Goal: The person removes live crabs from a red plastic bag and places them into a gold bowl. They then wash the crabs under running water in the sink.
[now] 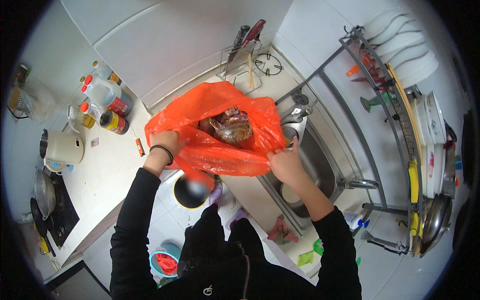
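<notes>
Before me a red plastic bag is spread wide at its mouth. Inside lies a brown-shelled crab, with what looks like more crab beside it. My left hand grips the bag's left edge, a black band around its wrist. The bag's right edge is pinched in my right hand, its index finger pointing outward near the steel sink. The bag covers part of the counter corner; its underside is hidden.
Bottles and a cream electric kettle stand on the left counter beside a cooktop. Behind the bag are knives in a holder. A dish rack spans the sink side. On the floor are a black bin and blue bucket.
</notes>
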A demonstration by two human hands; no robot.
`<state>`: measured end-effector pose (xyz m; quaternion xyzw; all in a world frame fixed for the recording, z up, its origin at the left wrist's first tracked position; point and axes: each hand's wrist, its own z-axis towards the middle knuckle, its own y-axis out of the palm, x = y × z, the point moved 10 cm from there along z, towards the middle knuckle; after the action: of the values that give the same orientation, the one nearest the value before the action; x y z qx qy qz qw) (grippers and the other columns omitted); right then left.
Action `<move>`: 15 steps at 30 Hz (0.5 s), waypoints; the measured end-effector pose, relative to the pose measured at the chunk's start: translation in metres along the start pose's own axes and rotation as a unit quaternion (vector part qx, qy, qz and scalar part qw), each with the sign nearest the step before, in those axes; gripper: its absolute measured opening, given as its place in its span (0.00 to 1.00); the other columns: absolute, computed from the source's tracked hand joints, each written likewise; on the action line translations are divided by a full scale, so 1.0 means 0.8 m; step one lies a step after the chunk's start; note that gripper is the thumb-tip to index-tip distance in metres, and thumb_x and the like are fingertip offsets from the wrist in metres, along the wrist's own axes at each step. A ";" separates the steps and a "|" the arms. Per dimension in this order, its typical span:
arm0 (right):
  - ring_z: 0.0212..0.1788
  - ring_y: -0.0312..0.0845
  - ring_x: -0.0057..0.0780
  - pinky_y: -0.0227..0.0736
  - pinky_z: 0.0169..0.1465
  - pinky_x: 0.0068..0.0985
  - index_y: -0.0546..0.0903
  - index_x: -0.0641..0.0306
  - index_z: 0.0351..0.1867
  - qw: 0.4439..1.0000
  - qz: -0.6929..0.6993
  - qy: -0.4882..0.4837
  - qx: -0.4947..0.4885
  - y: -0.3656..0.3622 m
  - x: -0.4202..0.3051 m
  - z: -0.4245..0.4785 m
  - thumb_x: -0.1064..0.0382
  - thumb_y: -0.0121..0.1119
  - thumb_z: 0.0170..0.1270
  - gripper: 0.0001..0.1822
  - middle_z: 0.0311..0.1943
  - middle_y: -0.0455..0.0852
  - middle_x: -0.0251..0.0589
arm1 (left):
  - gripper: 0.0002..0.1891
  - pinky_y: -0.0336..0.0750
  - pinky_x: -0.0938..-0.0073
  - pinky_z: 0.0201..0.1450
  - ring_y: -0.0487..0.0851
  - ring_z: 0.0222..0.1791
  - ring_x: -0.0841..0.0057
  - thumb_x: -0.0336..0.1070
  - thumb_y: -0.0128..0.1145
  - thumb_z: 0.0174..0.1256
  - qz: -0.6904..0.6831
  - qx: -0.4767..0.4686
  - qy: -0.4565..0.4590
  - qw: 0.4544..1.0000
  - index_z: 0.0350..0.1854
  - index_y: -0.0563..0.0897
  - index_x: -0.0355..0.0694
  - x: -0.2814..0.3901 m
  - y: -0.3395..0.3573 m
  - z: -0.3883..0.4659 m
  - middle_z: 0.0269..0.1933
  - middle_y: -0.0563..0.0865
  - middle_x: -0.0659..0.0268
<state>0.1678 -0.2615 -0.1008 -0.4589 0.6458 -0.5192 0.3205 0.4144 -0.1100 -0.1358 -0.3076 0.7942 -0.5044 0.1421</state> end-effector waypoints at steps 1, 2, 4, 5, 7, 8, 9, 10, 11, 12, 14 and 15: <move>0.44 0.77 0.36 0.45 0.64 0.58 0.80 0.58 0.40 0.998 0.031 -0.019 0.053 -0.025 -0.010 0.007 0.57 0.57 0.58 0.12 0.36 0.82 0.42 | 0.22 0.74 0.58 0.42 0.83 0.38 0.58 0.55 0.48 0.62 -0.025 0.035 0.039 0.998 0.38 0.82 0.39 0.009 -0.013 0.003 0.36 0.85 0.54; 0.46 0.76 0.37 0.48 0.63 0.57 0.80 0.59 0.42 0.992 0.063 -0.039 0.105 -0.043 -0.020 0.016 0.58 0.57 0.58 0.13 0.38 0.81 0.44 | 0.18 0.75 0.57 0.39 0.81 0.36 0.52 0.47 0.56 0.57 -0.106 0.115 0.087 0.984 0.42 0.78 0.38 0.025 -0.036 -0.001 0.33 0.83 0.49; 0.52 0.72 0.41 0.54 0.60 0.55 0.77 0.61 0.49 0.964 0.226 -0.073 0.122 -0.057 -0.037 0.053 0.59 0.57 0.57 0.18 0.47 0.76 0.49 | 0.30 0.75 0.58 0.43 0.81 0.40 0.55 0.48 0.55 0.58 -0.217 0.159 0.188 0.945 0.62 0.65 0.42 0.052 -0.052 0.014 0.39 0.82 0.48; 0.54 0.70 0.44 0.57 0.59 0.54 0.75 0.61 0.52 0.940 0.305 -0.087 0.127 -0.062 -0.043 0.075 0.59 0.58 0.57 0.21 0.51 0.74 0.51 | 0.31 0.75 0.58 0.44 0.81 0.41 0.55 0.49 0.56 0.58 -0.158 0.212 0.160 0.951 0.63 0.64 0.43 0.055 -0.059 0.024 0.41 0.82 0.49; 0.57 0.66 0.48 0.62 0.58 0.50 0.71 0.62 0.56 0.945 0.281 -0.045 0.160 -0.045 -0.036 0.126 0.60 0.58 0.56 0.25 0.55 0.69 0.55 | 0.34 0.76 0.60 0.44 0.81 0.43 0.57 0.51 0.56 0.57 -0.033 0.317 0.102 0.942 0.64 0.62 0.44 0.060 -0.077 0.042 0.45 0.82 0.52; 0.59 0.64 0.51 0.64 0.57 0.48 0.68 0.62 0.58 0.947 0.268 -0.025 0.177 -0.037 -0.028 0.148 0.60 0.58 0.56 0.27 0.57 0.67 0.56 | 0.35 0.75 0.59 0.48 0.79 0.50 0.59 0.53 0.56 0.56 0.013 0.349 0.047 0.936 0.66 0.61 0.47 0.052 -0.076 0.060 0.48 0.80 0.55; 0.59 0.63 0.52 0.65 0.56 0.46 0.67 0.62 0.59 0.962 0.223 0.024 0.155 -0.031 -0.018 0.169 0.60 0.59 0.56 0.28 0.57 0.65 0.57 | 0.37 0.74 0.58 0.49 0.78 0.51 0.57 0.55 0.56 0.56 -0.034 0.270 0.010 0.962 0.66 0.60 0.47 0.036 -0.069 0.087 0.49 0.79 0.53; 0.59 0.62 0.53 0.66 0.56 0.44 0.65 0.62 0.59 0.972 0.176 0.075 0.134 -0.031 -0.006 0.185 0.60 0.59 0.56 0.29 0.58 0.63 0.58 | 0.38 0.73 0.57 0.51 0.77 0.52 0.56 0.58 0.56 0.55 -0.082 0.189 -0.025 0.978 0.67 0.59 0.48 0.025 -0.067 0.106 0.51 0.78 0.51; 0.59 0.61 0.55 0.67 0.56 0.42 0.63 0.63 0.60 0.977 0.127 0.127 0.111 -0.029 0.009 0.200 0.61 0.60 0.55 0.31 0.59 0.61 0.59 | 0.40 0.72 0.57 0.52 0.76 0.53 0.54 0.60 0.56 0.55 -0.129 0.106 -0.058 0.984 0.67 0.58 0.48 0.018 -0.060 0.119 0.52 0.77 0.49; 0.56 0.62 0.55 0.67 0.55 0.41 0.65 0.64 0.57 0.973 0.131 0.122 0.145 -0.032 0.025 0.212 0.61 0.60 0.55 0.28 0.55 0.65 0.57 | 0.30 0.73 0.58 0.51 0.75 0.54 0.61 0.54 0.56 0.56 -0.113 0.116 -0.090 0.983 0.60 0.68 0.48 0.017 -0.072 0.122 0.50 0.80 0.55; 0.55 0.64 0.54 0.68 0.53 0.41 0.66 0.65 0.53 0.964 0.162 0.145 0.156 -0.040 0.038 0.235 0.61 0.60 0.55 0.25 0.53 0.68 0.56 | 0.25 0.74 0.60 0.49 0.78 0.52 0.61 0.47 0.54 0.58 -0.008 0.295 -0.036 0.955 0.58 0.70 0.48 -0.004 -0.085 0.139 0.50 0.80 0.57; 0.54 0.65 0.54 0.68 0.52 0.42 0.67 0.65 0.52 0.959 0.173 0.162 0.158 -0.038 0.050 0.239 0.61 0.60 0.55 0.24 0.51 0.70 0.56 | 0.22 0.75 0.61 0.48 0.79 0.50 0.61 0.44 0.53 0.59 0.041 0.377 -0.003 0.925 0.57 0.71 0.48 -0.001 -0.098 0.134 0.51 0.80 0.58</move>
<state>0.3310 -0.3715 -0.1178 -0.1932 0.6683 -0.6186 0.3652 0.4997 -0.2096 -0.1142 -0.2001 0.5571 -0.7594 0.2699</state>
